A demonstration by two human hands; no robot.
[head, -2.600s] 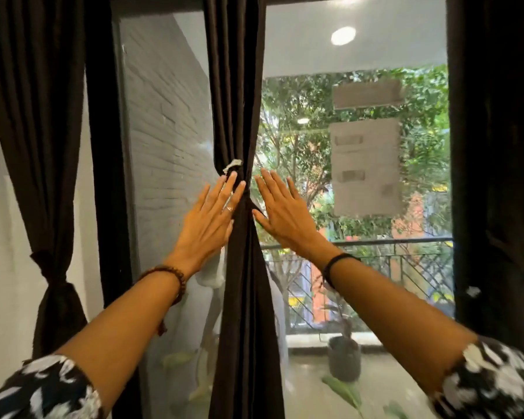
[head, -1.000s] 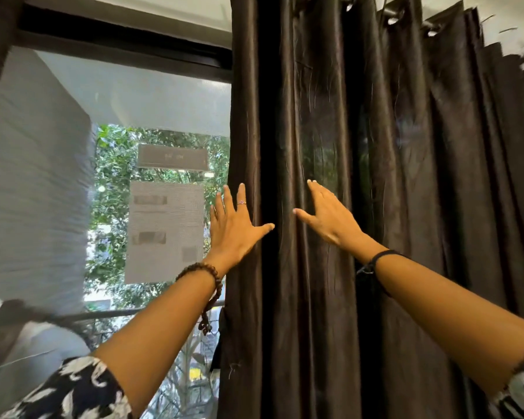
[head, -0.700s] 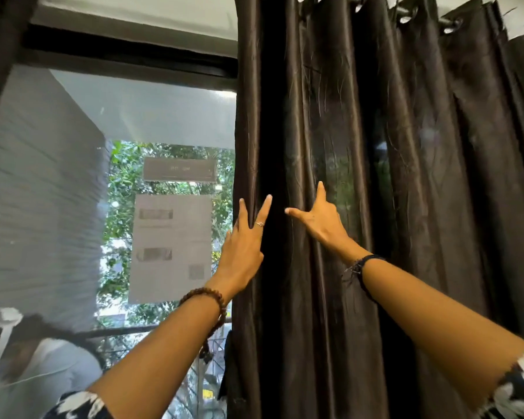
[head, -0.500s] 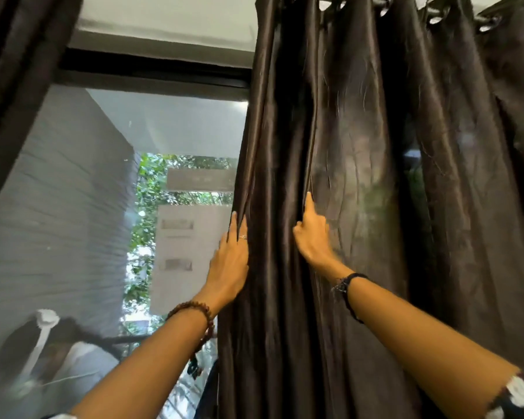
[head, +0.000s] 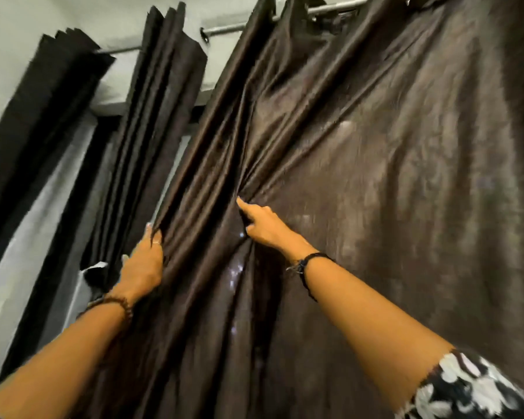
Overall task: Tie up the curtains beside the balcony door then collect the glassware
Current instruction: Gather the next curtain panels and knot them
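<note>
Left hand grip clamps curtain edge; right hand grip pinches fold just right of it, likely bunching cloth into bundle for tying.

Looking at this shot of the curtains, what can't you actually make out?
Head view only:
- Left hand fingertips: buried in the curtain fold.
- Right hand curled fingers: hidden behind its knuckles and cloth.
- Curtain rod: right end cut off by the top edge.
- Curtain bottoms, any tie-back, glassware: out of frame.
- Window: motion-blurred.
</note>
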